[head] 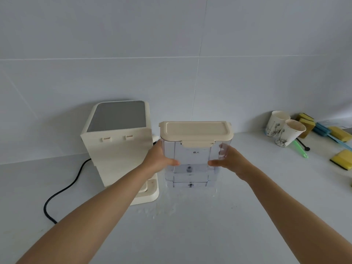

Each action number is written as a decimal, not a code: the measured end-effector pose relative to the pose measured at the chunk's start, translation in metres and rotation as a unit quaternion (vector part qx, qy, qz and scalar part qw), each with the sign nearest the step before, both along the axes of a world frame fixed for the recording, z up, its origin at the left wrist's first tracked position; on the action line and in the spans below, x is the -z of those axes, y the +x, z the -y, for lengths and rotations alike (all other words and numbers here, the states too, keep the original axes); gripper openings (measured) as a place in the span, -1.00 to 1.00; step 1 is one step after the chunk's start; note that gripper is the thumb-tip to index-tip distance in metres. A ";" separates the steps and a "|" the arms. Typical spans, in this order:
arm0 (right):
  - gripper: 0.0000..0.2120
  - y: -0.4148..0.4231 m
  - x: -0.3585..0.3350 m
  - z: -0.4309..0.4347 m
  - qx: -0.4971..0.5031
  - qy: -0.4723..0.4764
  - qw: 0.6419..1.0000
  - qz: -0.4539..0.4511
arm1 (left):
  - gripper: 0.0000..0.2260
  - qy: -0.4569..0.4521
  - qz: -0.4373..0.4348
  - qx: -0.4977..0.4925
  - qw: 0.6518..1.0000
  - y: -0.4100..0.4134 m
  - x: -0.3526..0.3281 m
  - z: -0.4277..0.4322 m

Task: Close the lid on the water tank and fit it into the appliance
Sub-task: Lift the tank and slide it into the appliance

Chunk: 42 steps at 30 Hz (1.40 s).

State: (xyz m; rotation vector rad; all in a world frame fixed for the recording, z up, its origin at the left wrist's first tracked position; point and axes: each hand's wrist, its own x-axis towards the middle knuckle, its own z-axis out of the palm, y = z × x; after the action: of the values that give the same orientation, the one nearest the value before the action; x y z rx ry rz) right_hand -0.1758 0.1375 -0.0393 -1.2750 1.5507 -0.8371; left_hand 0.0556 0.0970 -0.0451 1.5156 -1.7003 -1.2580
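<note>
A clear plastic water tank (192,159) stands upright on the white counter, just right of the appliance. Its cream lid (196,130) lies flat on top, with the front latch folded down. My left hand (159,159) grips the tank's left side and my right hand (228,161) grips its right side, thumbs on the front face. The cream appliance (118,141) with a grey top panel stands to the left, its back with two slots facing me. Its base plate (150,193) juts out beside the tank.
A black power cord (62,189) curls from the appliance over the counter at left. Two paper cups (285,130), yellow sponges (341,159) and a green-handled tool (301,149) lie at the far right. Water drops (162,208) wet the counter in front of the tank. A tiled wall stands behind.
</note>
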 end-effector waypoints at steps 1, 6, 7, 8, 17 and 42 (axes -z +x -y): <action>-0.39 0.004 -0.006 0.001 -0.006 -0.002 1.000 0.001 | -0.48 -0.004 -0.002 -0.010 1.000 0.004 -0.005 -0.002; -0.63 0.035 -0.041 -0.004 -0.064 -0.031 0.997 0.013 | -0.40 -0.010 -0.001 -0.040 0.999 0.034 -0.026 -0.011; -0.62 0.043 -0.046 -0.003 -0.071 -0.034 0.997 0.014 | -0.42 -0.014 0.004 -0.045 0.999 0.042 -0.029 -0.012; -0.63 0.049 -0.047 -0.001 -0.076 -0.035 0.996 0.014 | -0.43 -0.017 0.006 -0.052 0.998 0.050 -0.031 -0.014; -0.64 0.114 -0.051 0.024 -0.119 -0.006 0.993 -0.014 | -0.63 -0.020 0.015 -0.127 0.992 0.111 -0.056 -0.028; -0.35 0.189 -0.037 0.039 -0.086 0.017 0.996 0.023 | -0.52 0.046 -0.007 -0.159 0.986 0.170 -0.064 -0.018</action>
State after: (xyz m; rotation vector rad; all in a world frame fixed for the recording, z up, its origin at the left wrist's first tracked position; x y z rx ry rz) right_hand 0.0127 0.0989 -0.0022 -1.3334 1.3917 -0.7223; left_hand 0.2258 0.1148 0.0187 1.7467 -1.3391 -1.1856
